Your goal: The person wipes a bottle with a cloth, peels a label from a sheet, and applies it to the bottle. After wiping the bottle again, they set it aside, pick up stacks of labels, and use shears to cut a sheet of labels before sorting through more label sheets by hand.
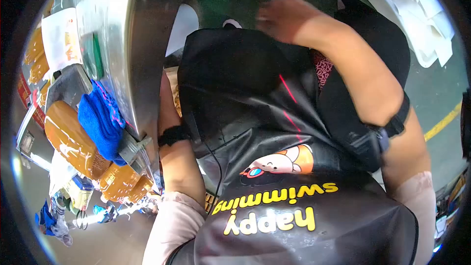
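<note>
Head view is being pointed straight down the person's own front. A black apron (255, 93) is being worn, with yellow "happy swimming" lettering and a cartoon figure near the bottom edge of the frame.

The right hand (284, 19) is being held against the far, lower part of the apron, near the knees. It is blurred, so it cannot be told whether the fingers are spread wide, closed narrow, or pinching the fabric. A black band (398, 117) is being worn around the right arm.

The left forearm (176, 167) is being held down along the apron's left edge, with a black strap (171, 135) around it. The left hand is being hidden behind the apron edge, between the apron and a metal machine (127, 44), so the fingers cannot be told.

Two shoe tips (233, 22) are being shown past the apron's hem, on a green floor (431, 88) with a yellow line (444, 122).

A blue cloth (100, 118) is being draped against the machine. Just beside it, brown rolls wrapped in glossy film (68, 137) are being stacked. White paper sheets (427, 19) are lying on the floor at upper right, well apart from both hands.
</note>
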`<action>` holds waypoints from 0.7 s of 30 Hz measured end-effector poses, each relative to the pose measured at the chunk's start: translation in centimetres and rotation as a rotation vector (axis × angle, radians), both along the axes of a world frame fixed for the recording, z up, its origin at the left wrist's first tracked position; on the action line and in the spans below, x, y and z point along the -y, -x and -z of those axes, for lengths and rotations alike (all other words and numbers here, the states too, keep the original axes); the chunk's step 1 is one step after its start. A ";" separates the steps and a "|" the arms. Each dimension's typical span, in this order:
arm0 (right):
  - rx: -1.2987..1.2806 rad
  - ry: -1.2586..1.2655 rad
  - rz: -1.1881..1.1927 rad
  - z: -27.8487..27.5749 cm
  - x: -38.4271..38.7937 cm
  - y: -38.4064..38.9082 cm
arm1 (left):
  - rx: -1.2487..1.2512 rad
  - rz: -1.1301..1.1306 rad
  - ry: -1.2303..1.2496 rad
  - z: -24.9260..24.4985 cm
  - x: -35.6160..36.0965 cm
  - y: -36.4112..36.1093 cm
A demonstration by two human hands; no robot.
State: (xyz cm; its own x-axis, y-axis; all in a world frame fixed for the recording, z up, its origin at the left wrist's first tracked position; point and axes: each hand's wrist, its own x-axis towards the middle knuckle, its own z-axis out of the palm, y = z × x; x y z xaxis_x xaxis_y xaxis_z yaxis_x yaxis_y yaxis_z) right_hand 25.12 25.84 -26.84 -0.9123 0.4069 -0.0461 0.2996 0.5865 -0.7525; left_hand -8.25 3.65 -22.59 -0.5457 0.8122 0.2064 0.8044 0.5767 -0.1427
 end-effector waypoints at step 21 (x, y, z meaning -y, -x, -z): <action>-0.154 1.199 0.080 -1.7 7.3 13.5 | 0.351 -0.102 0.004 -7.5 -1.2 -14.6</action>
State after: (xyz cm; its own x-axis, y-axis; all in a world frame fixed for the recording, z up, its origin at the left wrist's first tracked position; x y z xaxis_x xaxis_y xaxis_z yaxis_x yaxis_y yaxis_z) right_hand 11.65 18.58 -25.12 -0.9158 0.2356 -0.3252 0.1623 -0.5236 -0.8364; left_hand 6.32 4.85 -15.04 -0.6612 0.7501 -0.0113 0.7428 0.6568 0.1297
